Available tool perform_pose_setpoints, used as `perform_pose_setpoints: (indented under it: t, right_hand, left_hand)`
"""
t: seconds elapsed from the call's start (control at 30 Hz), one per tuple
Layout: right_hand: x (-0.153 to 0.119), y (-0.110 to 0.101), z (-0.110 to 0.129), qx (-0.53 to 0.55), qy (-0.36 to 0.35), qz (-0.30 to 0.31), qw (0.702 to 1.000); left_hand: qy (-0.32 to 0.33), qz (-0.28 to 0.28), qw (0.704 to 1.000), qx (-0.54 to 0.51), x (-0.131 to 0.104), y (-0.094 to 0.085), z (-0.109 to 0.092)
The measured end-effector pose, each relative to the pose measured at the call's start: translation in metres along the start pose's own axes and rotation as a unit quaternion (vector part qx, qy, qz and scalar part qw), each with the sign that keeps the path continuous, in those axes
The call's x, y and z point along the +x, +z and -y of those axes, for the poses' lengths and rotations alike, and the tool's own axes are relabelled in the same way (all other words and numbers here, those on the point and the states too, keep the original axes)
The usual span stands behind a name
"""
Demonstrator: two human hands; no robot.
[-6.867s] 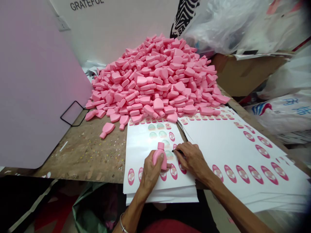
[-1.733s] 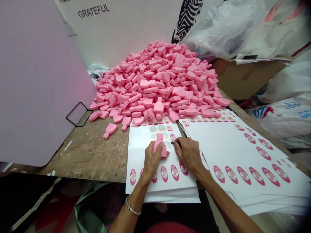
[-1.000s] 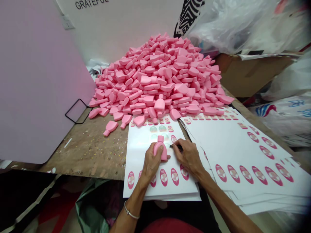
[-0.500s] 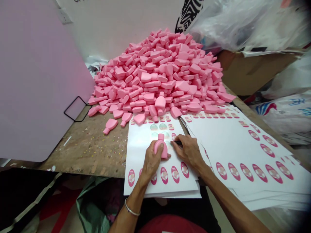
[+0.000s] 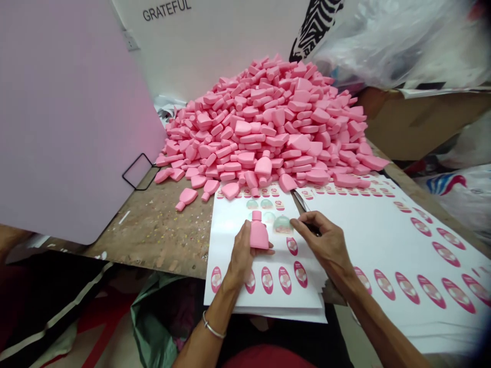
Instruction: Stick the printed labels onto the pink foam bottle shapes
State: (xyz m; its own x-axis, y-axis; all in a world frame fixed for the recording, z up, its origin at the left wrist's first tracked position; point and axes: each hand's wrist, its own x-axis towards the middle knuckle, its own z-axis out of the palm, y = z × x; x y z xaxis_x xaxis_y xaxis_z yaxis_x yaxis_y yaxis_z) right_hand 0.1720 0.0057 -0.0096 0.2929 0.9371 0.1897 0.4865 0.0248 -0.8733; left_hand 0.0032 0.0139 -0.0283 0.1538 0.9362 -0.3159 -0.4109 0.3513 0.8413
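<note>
My left hand (image 5: 242,250) grips a small pink toy bottle (image 5: 259,234) upright, cap end away from me, above a white sticker sheet (image 5: 233,296). Between the thumb and forefinger of my right hand (image 5: 324,240) is the edge of a pale green, dome-shaped sticker (image 5: 283,225), just right of the bottle and apart from it. A dark, slim tool (image 5: 314,230) is also tucked in those fingers; its kind is hidden. Pink oval stickers (image 5: 267,280) line the near part of the sheet.
A tall heap of pink bottles (image 5: 264,117) covers the table's back. More sticker sheets (image 5: 368,230) lie to the right. A pale pink panel (image 5: 76,117) with a black wire loop (image 5: 140,173) stands left. A cardboard box (image 5: 414,122) and plastic bags (image 5: 387,41) fill the right.
My right hand has moved right, away from the sheet, and the green sticker now shows at its fingertips. The left thumb has shifted off the bottle's front. The camera view has turned slightly left.
</note>
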Motion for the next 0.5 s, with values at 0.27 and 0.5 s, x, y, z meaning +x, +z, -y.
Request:
perform_pose_setpoints:
  t: [0.27,0.5]
  right_hand:
    - [-0.013,0.015,0.019,0.063,0.010,0.085,0.994]
    - [-0.018,0.021,0.025,0.080,0.012,0.075,0.994]
  left_hand:
    - [-0.023,0.018,0.996,-0.090,-0.016,0.010,-0.008]
    - [-0.012,0.015,0.995,-0.097,-0.020,0.014,-0.014]
